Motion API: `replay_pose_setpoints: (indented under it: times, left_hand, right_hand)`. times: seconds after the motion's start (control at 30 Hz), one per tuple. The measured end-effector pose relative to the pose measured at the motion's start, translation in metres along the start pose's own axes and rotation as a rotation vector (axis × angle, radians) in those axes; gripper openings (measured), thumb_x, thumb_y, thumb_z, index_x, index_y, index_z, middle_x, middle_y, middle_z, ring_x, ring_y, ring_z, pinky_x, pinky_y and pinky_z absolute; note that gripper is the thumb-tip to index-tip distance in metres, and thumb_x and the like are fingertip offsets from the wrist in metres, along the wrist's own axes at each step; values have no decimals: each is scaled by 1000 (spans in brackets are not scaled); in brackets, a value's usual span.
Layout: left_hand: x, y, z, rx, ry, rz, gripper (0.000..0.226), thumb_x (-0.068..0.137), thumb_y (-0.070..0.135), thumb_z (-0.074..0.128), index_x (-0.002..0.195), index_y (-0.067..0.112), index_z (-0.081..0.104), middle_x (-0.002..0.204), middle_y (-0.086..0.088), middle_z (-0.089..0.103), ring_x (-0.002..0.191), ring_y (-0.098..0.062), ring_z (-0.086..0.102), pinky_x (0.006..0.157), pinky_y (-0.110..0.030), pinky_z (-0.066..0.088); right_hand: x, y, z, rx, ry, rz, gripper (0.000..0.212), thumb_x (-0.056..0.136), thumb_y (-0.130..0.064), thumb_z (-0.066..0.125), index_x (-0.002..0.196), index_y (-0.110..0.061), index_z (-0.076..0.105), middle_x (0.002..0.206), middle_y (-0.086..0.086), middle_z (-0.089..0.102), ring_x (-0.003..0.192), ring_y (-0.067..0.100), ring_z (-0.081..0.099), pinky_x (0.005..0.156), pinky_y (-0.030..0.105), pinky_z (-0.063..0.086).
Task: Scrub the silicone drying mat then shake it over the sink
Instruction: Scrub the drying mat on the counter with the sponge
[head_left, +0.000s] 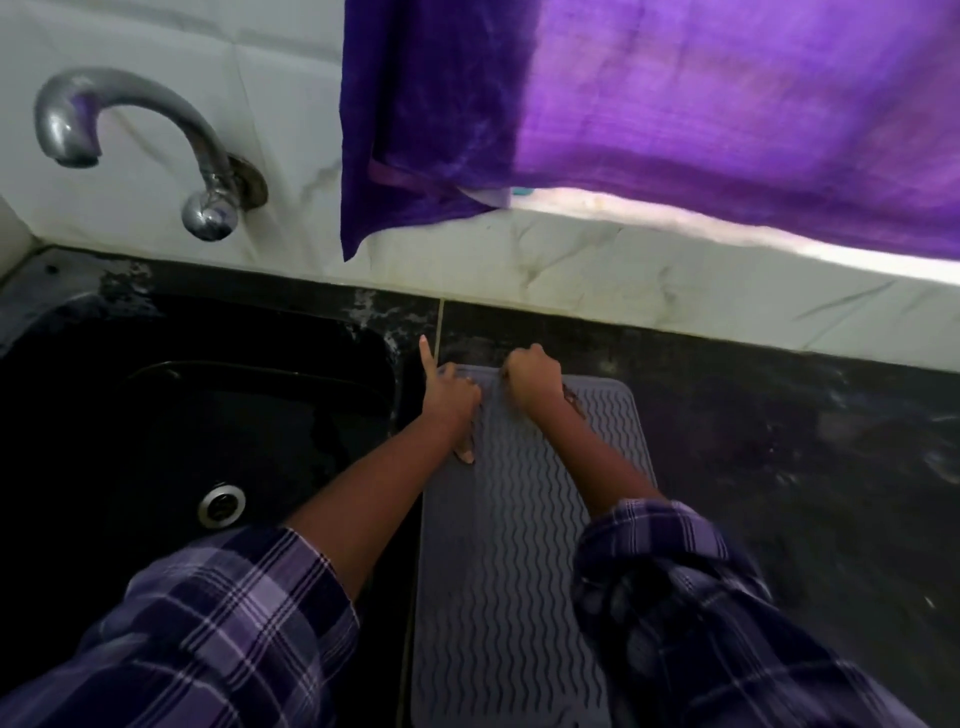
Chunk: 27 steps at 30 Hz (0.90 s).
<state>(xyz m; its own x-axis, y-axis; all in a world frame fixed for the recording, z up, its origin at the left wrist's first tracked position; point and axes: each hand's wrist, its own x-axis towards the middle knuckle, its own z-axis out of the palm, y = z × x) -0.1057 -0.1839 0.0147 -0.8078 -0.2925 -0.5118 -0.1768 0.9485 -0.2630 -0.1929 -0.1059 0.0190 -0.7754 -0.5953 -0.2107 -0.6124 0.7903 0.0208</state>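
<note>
Head view from where I'm sitting: the grey silicone drying mat (509, 545) with its wavy ribs lies flat on the dark stone surface (779, 441), its left edge just beside the sink (384, 353). Both arms reach out to the far end of the mat. My left hand (449, 395) rests at the far left corner with the index finger pointing straight out past the mat's edge and the other fingers curled under; I honestly can't tell whether they're pinching the corner or just lying on it. My right hand (535, 374) is clenched in a fist right at the far edge; something brownish pokes out beside it onto the mat, but it's too blurry to say what it is or whether the fist is holding it.

As for the sink, it's a black basin, very dark inside, and all I can make out in it is the metal drain ring (222, 505) at the bottom. A chrome tap (156, 130) curves out from the white tiled wall above it. A purple cloth (675, 114) hangs over the wall behind the surface. Both sleeves are purple plaid.
</note>
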Motion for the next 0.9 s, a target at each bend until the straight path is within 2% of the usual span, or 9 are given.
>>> replay_pose_setpoints:
  times: [0.13, 0.3, 0.37, 0.43, 0.47, 0.57, 0.67, 0.83, 0.9]
  left_hand:
    - [4, 1, -1, -31, 26, -3, 67, 65, 66, 74, 118, 26, 63, 122, 3, 62, 136, -29, 33, 100, -77, -13]
    - [7, 3, 5, -60, 130, -15, 22, 85, 42, 67, 96, 24, 69, 104, 4, 67, 130, -29, 41, 105, -76, -11]
    - [6, 5, 4, -30, 100, -28, 25, 85, 44, 67, 101, 25, 68, 112, 4, 64, 134, -30, 38, 106, -75, -10]
    - [4, 8, 2, 23, 13, -52, 44, 78, 56, 69, 113, 30, 65, 126, 6, 57, 142, -29, 28, 105, -75, -11]
    - [2, 9, 1, 47, -22, -56, 55, 74, 63, 69, 119, 31, 62, 133, 6, 54, 143, -29, 25, 105, -75, -12]
    - [0, 9, -1, 33, -32, -57, 81, 67, 70, 70, 134, 30, 51, 143, 5, 47, 144, -29, 22, 104, -76, -11]
    - [-3, 4, -4, -20, 18, -18, 82, 66, 66, 73, 134, 25, 52, 139, 3, 50, 143, -31, 25, 103, -77, -10]
    - [-6, 1, -3, 13, 17, -3, 89, 67, 67, 72, 140, 23, 47, 148, 1, 42, 146, -32, 20, 104, -77, -8]
    - [-5, 3, -1, 31, 16, -16, 87, 68, 67, 70, 141, 25, 47, 151, 2, 39, 147, -31, 18, 105, -76, -7]
  right_hand:
    - [-59, 3, 28, -5, -12, -36, 27, 93, -14, 49, 118, -11, 61, 126, 13, 57, 120, 28, 50, 93, 39, 47]
    - [-75, 20, -3, 36, -558, -100, 26, 84, -23, 61, 105, -14, 72, 106, 8, 73, 98, 24, 68, 93, 36, 53]
    - [-45, 16, -17, 117, -333, -57, 23, 87, -20, 57, 104, -14, 72, 103, 9, 72, 94, 26, 68, 88, 36, 55]
    - [-24, 6, -13, 154, -49, -15, 25, 90, -14, 54, 110, -16, 69, 114, 12, 65, 108, 30, 60, 90, 39, 50]
    - [-22, 0, -6, 125, -24, 12, 29, 92, -12, 51, 117, -15, 66, 121, 14, 61, 116, 31, 54, 93, 41, 48]
    - [-38, -4, 21, 43, -35, 70, 30, 96, -11, 46, 122, -10, 60, 128, 14, 56, 126, 30, 45, 97, 41, 45]
    - [-87, 2, 25, 42, -134, -1, 24, 91, -15, 53, 111, -17, 66, 122, 9, 59, 118, 26, 54, 96, 37, 47]
    - [-105, 7, -8, 128, -628, 16, 27, 88, -26, 60, 105, -7, 69, 101, 13, 73, 92, 28, 71, 88, 42, 57]
    - [-70, 8, -23, 203, -448, 51, 25, 90, -27, 59, 99, -8, 71, 95, 13, 74, 86, 27, 72, 84, 41, 58]
